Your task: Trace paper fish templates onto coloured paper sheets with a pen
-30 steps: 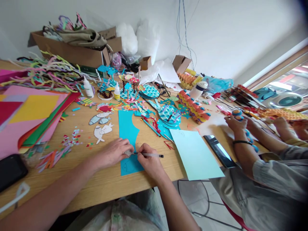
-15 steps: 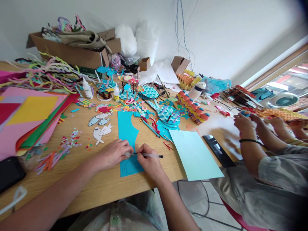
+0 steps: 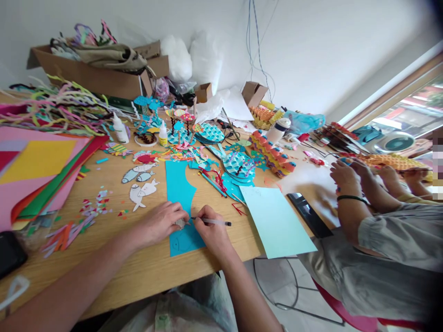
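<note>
A bright blue sheet of paper [image 3: 179, 184] with a curved notch on its right side lies in front of me on the wooden table. My left hand [image 3: 161, 223] presses a small pale paper cutout [image 3: 181, 223] down on it, fingers bent and close together, hiding part of the cutout. In my right hand [image 3: 212, 233] is a slim pen [image 3: 221, 223], its tip at the cutout's right edge. Below, a fish outline [image 3: 178, 243] is drawn on the blue paper. Several pale paper fish [image 3: 140, 191] lie left of the sheet.
To the right are a pale green sheet [image 3: 277, 221], a black phone [image 3: 308, 214] and a co-worker's hands [image 3: 346, 177]. Coloured paper [image 3: 44, 161] is stacked at left. Glue bottles [image 3: 162, 133], paper scraps and a cardboard box [image 3: 93, 74] stand farther back.
The whole view has shifted slightly, so things appear a little farther left. Both hands stay at the blue paper, and the pen tip has barely moved along the cutout.
</note>
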Demonstrator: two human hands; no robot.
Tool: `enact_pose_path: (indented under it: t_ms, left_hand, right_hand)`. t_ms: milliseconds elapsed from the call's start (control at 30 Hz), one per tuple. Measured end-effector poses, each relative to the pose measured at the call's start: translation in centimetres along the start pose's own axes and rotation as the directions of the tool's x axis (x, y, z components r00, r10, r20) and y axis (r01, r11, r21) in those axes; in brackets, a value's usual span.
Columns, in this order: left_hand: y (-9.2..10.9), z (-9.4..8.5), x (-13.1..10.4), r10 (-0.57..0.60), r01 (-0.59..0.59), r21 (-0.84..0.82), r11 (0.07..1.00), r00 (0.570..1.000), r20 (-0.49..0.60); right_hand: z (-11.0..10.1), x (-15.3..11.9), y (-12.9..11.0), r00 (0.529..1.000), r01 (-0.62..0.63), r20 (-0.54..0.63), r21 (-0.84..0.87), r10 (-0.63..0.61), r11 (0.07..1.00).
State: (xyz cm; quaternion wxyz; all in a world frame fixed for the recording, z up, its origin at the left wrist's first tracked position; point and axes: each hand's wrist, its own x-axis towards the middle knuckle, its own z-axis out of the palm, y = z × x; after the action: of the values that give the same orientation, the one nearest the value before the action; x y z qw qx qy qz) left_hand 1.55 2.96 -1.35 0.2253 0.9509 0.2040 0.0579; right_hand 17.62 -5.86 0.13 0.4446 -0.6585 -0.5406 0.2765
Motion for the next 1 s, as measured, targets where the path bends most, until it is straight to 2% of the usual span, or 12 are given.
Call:
enact_pose_path:
  t_ms: [267, 533, 1000]
  left_hand:
    - [0.12, -0.12, 0.0, 0.007, -0.007, -0.017, 1.0, 1.0, 0.0]
    - [0.17, -0.18, -0.05, 0.0, 0.0, -0.021, 1.0, 1.0, -0.004]
    - [0.06, -0.1, -0.06, -0.001, 0.001, -0.019, 1.0, 1.0, -0.009]
  right_hand:
    - [-0.36, -0.2, -0.15, 0.999, -0.027, 0.025, 0.042, 0.026, 0.999]
    - [-0.26, -0.27, -0.46, 0.998, 0.003, 0.062, 0.023, -0.004, 1.0]
    - [-0.16, 0.23, -0.03, 1.0, -0.012, -0.003, -0.022, 0.012, 1.0]
